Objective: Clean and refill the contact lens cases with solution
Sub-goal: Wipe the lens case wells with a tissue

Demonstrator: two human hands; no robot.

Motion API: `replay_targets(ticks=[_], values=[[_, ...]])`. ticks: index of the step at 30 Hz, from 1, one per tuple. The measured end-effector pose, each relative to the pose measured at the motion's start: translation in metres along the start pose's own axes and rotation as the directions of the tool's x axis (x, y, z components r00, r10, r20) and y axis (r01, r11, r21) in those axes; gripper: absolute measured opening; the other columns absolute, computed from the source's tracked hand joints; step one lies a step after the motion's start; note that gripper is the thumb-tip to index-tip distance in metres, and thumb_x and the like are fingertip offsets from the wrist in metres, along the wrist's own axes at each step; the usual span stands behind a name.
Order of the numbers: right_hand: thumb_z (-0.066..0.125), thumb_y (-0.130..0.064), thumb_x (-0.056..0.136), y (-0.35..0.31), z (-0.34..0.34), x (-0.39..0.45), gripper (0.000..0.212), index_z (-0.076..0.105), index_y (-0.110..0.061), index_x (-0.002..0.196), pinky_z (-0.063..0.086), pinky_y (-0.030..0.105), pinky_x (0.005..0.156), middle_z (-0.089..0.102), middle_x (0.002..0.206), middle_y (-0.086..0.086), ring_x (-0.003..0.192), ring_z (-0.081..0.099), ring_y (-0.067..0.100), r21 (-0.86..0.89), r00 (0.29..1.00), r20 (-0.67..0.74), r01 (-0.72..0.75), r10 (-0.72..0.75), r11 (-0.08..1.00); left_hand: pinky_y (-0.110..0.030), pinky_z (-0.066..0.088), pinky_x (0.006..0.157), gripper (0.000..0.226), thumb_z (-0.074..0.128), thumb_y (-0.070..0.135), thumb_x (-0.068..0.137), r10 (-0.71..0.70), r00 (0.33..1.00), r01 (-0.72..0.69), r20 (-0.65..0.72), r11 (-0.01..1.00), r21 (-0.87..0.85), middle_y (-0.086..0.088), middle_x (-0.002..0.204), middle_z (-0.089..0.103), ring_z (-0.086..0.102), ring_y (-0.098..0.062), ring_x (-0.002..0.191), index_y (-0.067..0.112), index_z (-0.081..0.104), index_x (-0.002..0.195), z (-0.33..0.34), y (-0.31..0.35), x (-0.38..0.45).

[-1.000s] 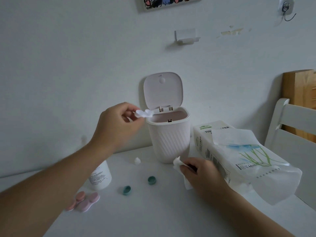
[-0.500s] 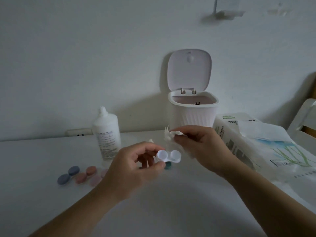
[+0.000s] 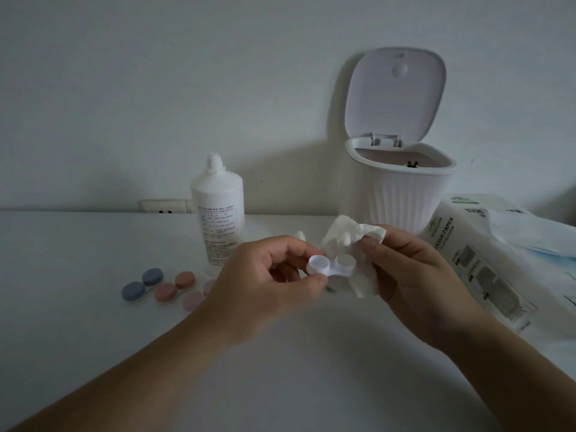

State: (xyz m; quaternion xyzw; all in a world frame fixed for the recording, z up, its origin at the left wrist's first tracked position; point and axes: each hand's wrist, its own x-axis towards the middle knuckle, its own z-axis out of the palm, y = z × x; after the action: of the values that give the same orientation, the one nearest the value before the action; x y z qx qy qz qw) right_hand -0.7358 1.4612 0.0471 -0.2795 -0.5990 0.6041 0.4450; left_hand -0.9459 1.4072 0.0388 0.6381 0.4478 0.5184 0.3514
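Head view, L to R: capped cases [image 3: 142,285] on table [image 3: 78,338], solution bottle [image 3: 218,210] behind. Left hand [image 3: 261,291] pinches white lens case [image 3: 331,265] by its near well, caps off, held above table. Right hand [image 3: 405,275] grips tissue [image 3: 352,241] touching the far well. Best approach, imo: twist tissue into each well, keep case level, dry fully before refilling.

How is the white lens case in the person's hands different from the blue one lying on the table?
The white lens case is held up off the table, pinched by the left hand; the blue lens case lies untouched on the table. The white case has no caps, so its wells are open; the blue case's caps are on. A tissue held by the right hand is against the white case, not the blue. Both are twin-well cases.
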Motion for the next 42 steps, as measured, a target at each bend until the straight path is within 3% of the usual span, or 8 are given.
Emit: replay_targets(ticks=[4,10,13,17,21,29,37,42], values=[[0.071,-0.032,0.074,-0.003,0.002,-0.002,0.025,0.08,-0.016,0.09,0.058,0.031,0.079,0.076,0.099,0.014,0.09,0.073,0.024,0.075,0.999,0.039,-0.007,0.004,0.997,-0.03,0.051,0.063,0.024,0.076,0.04,0.069,-0.016,1.0,0.016,-0.01,1.0,-0.005,0.001,0.083,0.076,0.06,-0.014,0.067,0.033,0.078,0.092,-0.001,-0.001,0.001],[0.063,-0.039,0.079,-0.007,0.002,-0.003,0.035,0.072,-0.008,0.064,0.057,0.03,0.069,0.071,0.09,0.015,0.081,0.069,0.024,0.183,0.996,0.091,-0.028,0.011,0.983,-0.034,0.054,0.065,0.026,0.078,0.033,0.072,0.046,0.999,-0.046,0.005,0.999,0.015,0.001,0.088,0.076,0.064,-0.029,0.071,0.03,0.077,0.098,-0.001,-0.002,0.002],[0.073,-0.035,0.075,-0.003,0.003,-0.002,0.03,0.067,-0.011,0.057,0.053,0.026,0.061,0.066,0.073,0.013,0.067,0.064,0.018,0.054,1.0,0.01,-0.001,0.0,0.999,-0.035,0.054,0.068,0.027,0.077,0.032,0.071,0.066,0.998,-0.066,0.022,0.998,0.005,0.002,0.086,0.076,0.063,-0.021,0.071,0.032,0.076,0.098,0.002,-0.002,0.001],[0.084,-0.028,0.064,-0.001,0.002,-0.001,0.026,0.062,-0.017,0.073,0.052,0.023,0.053,0.068,0.072,0.011,0.063,0.067,0.019,-0.07,0.999,0.003,0.035,-0.035,0.997,-0.036,0.054,0.067,0.026,0.079,0.017,0.076,0.098,0.995,-0.099,0.02,0.994,0.047,0.004,0.084,0.075,0.064,-0.019,0.07,0.03,0.075,0.099,0.003,-0.002,0.001],[0.08,-0.035,0.072,-0.003,0.004,-0.002,0.031,0.074,-0.013,0.093,0.06,0.031,0.068,0.075,0.089,0.02,0.075,0.073,0.031,-0.155,0.993,0.083,-0.065,0.079,0.986,-0.032,0.054,0.067,0.025,0.078,0.014,0.078,0.123,0.992,-0.124,0.009,0.99,0.072,0.004,0.082,0.074,0.064,-0.02,0.069,0.027,0.075,0.1,0.001,-0.003,0.001],[0.067,-0.034,0.084,-0.007,0.002,-0.007,0.034,0.075,-0.004,0.098,0.061,0.03,0.072,0.077,0.087,0.015,0.075,0.075,0.028,-0.304,0.981,0.132,-0.094,0.139,0.948,-0.02,0.052,0.07,0.028,0.086,0.017,0.079,0.162,0.987,-0.163,0.022,0.962,0.218,0.013,0.08,0.072,0.065,-0.01,0.069,0.027,0.076,0.103,0.0,-0.005,0.002],[0.062,-0.029,0.09,-0.01,0.001,-0.008,0.034,0.072,-0.003,0.108,0.06,0.03,0.077,0.076,0.095,0.017,0.082,0.076,0.029,-0.256,0.96,0.213,-0.126,0.183,0.958,-0.014,0.049,0.069,0.024,0.082,0.031,0.082,0.516,0.855,-0.45,0.056,0.684,0.574,0.009,0.08,0.069,0.065,-0.006,0.074,0.015,0.076,0.098,0.001,0.007,0.0],[0.059,-0.03,0.092,-0.006,0.005,-0.009,0.035,0.07,0.001,0.105,0.06,0.028,0.071,0.076,0.089,0.015,0.077,0.076,0.03,-0.31,0.962,0.215,-0.095,0.167,0.946,-0.008,0.045,0.074,0.023,0.078,0.022,0.083,0.49,0.87,-0.419,0.053,0.679,0.603,0.015,0.087,0.067,0.063,-0.005,0.08,0.01,0.076,0.102,-0.001,0.007,0.004]])
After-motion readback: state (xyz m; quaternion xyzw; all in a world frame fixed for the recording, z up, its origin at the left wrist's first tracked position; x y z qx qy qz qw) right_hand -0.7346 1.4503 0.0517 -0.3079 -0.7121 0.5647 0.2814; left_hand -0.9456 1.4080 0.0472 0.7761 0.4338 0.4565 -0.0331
